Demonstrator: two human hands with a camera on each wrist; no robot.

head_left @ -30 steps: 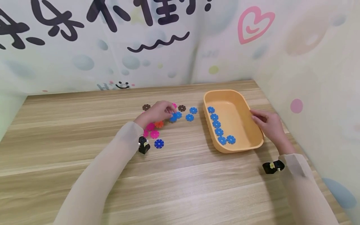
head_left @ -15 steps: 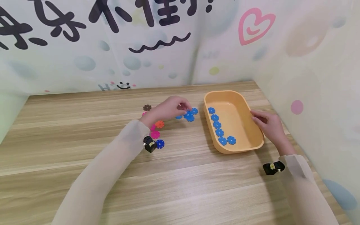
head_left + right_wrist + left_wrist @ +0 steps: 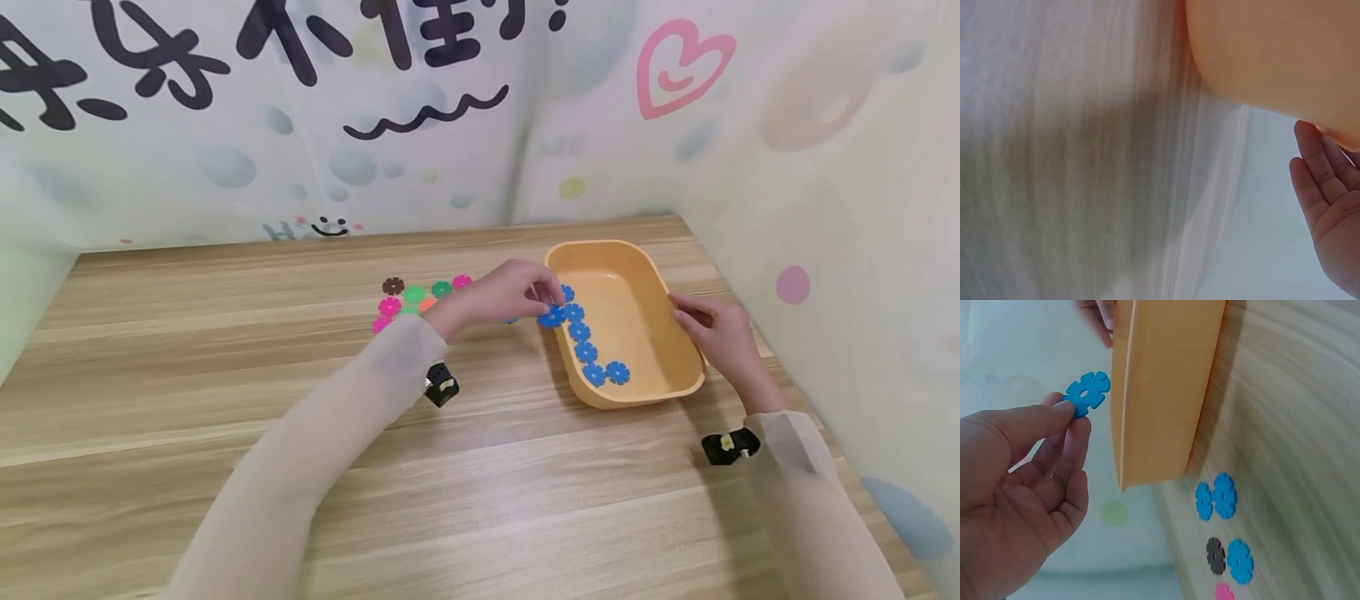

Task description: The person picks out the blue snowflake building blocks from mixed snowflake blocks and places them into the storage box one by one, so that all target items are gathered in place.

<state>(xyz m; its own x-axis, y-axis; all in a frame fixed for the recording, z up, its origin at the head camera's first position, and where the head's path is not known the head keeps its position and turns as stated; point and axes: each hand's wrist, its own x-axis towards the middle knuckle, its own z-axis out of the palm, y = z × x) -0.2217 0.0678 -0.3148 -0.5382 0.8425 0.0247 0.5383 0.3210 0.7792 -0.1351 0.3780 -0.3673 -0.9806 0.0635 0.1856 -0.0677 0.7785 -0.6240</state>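
My left hand (image 3: 508, 292) pinches a blue snowflake disc (image 3: 1088, 392) between thumb and fingers, up at the left rim of an orange plastic basin (image 3: 637, 333). In the left wrist view the disc is held on edge, beside the basin's wall. Inside the basin several blue snowflake discs (image 3: 586, 352) lie in a row along its left side, with one more (image 3: 618, 372) next to the row's near end. At the basin's right rim, my right hand (image 3: 723, 337) grips the edge between thumb and fingers. In the right wrist view the basin partly hides its fingertips.
Left of the basin, pink (image 3: 389, 307), green (image 3: 414, 295), brown (image 3: 393, 286) and orange discs lie on the wooden table (image 3: 187, 358), some hidden behind my left arm. Blue discs (image 3: 1225, 495) lie closer to the basin. Printed cloth walls (image 3: 450, 183) stand behind and at the right.
From over the loose discs, my left hand has moved right to the basin's rim, carrying a blue snowflake disc. My right hand stays on the basin's edge.
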